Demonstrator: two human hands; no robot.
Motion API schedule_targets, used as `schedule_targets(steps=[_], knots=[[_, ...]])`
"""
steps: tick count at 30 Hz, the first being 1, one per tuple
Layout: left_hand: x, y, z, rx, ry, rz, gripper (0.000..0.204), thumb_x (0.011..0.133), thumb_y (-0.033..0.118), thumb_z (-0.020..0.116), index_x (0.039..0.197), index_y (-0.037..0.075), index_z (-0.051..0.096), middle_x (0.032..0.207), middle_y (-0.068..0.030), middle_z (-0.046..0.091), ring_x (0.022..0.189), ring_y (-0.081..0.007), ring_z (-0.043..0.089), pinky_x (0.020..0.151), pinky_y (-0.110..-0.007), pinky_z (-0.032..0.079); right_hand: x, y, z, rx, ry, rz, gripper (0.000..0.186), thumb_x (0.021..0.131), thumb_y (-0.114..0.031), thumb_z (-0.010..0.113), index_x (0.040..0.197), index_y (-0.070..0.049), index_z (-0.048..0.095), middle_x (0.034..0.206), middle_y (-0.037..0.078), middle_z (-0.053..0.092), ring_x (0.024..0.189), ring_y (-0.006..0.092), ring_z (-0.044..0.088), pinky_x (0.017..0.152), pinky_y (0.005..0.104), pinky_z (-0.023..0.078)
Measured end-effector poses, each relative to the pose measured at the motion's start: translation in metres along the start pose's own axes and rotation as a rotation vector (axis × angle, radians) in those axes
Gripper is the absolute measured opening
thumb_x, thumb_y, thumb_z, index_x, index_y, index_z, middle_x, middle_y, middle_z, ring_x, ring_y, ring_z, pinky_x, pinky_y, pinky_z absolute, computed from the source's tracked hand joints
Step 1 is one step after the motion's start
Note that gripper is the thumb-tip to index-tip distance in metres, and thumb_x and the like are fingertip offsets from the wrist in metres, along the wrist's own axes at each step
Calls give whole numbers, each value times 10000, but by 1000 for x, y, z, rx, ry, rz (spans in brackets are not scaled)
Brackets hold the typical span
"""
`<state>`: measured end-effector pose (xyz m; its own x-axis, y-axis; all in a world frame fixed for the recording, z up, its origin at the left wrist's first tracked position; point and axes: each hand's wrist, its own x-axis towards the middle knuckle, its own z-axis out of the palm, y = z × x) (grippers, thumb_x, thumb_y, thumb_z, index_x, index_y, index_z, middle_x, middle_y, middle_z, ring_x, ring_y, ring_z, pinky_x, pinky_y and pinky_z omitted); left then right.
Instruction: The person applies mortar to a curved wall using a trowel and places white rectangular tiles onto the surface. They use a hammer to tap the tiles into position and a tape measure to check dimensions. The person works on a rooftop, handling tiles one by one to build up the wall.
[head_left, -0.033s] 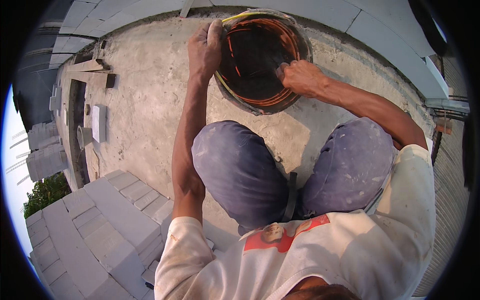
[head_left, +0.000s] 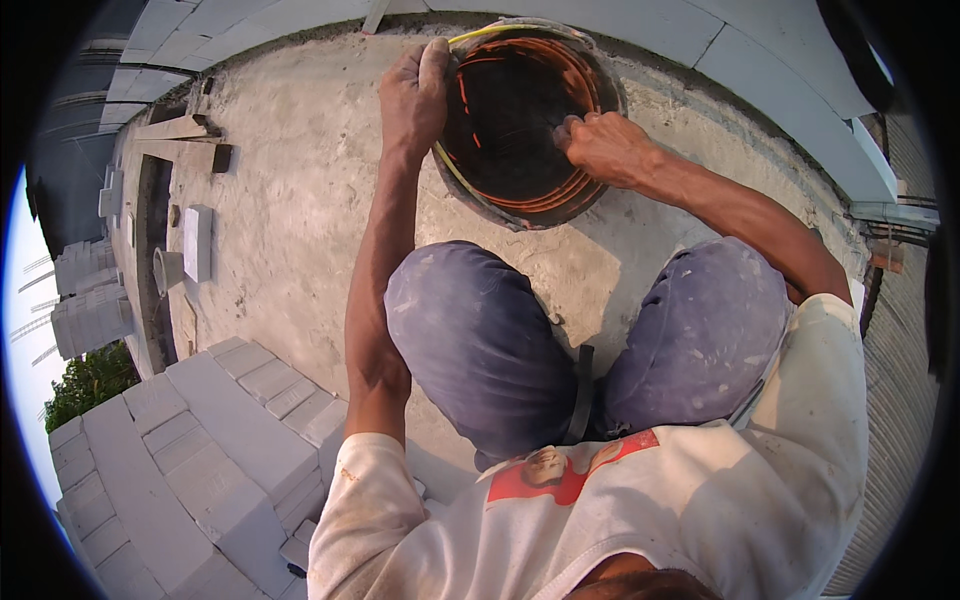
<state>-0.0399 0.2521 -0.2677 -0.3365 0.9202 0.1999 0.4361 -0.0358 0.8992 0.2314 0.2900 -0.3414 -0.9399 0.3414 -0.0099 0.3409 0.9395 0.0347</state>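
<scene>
A round bucket [head_left: 510, 200] stands on the concrete floor in front of my knees, its inside dark with orange streaks along the wall. A thin yellow band, perhaps its handle, runs along the left of the rim. My left hand [head_left: 414, 100] is closed on the bucket's left rim, thumb up. Over the right part of the opening, my right hand [head_left: 608, 148] is closed with its knuckles up. Whatever that hand grips is hidden in the dark interior.
Pale block walls [head_left: 640, 40] rise just beyond the bucket. Stacked light blocks [head_left: 190, 450] fill the lower left. Toward the left lie a white block [head_left: 198, 245], a small grey pail [head_left: 168, 271] and wooden boards [head_left: 180, 155]. Corrugated sheeting [head_left: 890, 440] runs along the right.
</scene>
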Motion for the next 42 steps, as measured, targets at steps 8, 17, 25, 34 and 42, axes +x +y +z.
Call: schedule_targets(steps=[8, 17, 25, 34, 42], knots=[[6, -1, 3, -125, 8, -21, 440, 1092, 369, 613, 929, -25, 722, 762, 11, 653, 728, -94, 551, 672, -315, 478, 4, 0, 5, -78, -86, 72, 222, 856, -34, 681, 1029, 100, 718, 1020, 243, 691, 881, 355, 765, 699, 430, 659], [3, -1, 11, -29, 97, 3, 462, 1093, 379, 593, 904, -24, 713, 745, -69, 657, 720, -142, 573, 687, -358, 492, 36, 24, -27, -208, 38, 304, 193, 844, -56, 709, 1003, 41, 760, 936, 199, 710, 902, 320, 775, 637, 407, 652], [-7, 4, 8, -38, 72, -15, 471, 1087, 405, 602, 928, -20, 729, 730, -56, 655, 712, -129, 580, 680, -345, 495, 37, 12, -18, 58, -351, 239, 259, 903, -78, 677, 1143, -79, 776, 1112, 170, 777, 1024, 313, 778, 810, 421, 649], [-3, -5, 7, -148, 85, 17, 424, 1098, 360, 616, 965, -23, 742, 764, -7, 661, 723, -98, 559, 671, -301, 473, 31, 17, -19, 691, -688, 433, 282, 875, -112, 679, 1095, 63, 688, 918, 205, 758, 757, 277, 749, 626, 453, 567], [-3, -11, -7, -74, 116, 33, 413, 1097, 332, 608, 934, -27, 731, 735, 6, 632, 707, -87, 534, 651, -308, 459, 39, -35, -39, 1719, -500, 607, 188, 1017, -127, 652, 986, 56, 681, 751, 53, 577, 520, 105, 529, 433, 264, 450]])
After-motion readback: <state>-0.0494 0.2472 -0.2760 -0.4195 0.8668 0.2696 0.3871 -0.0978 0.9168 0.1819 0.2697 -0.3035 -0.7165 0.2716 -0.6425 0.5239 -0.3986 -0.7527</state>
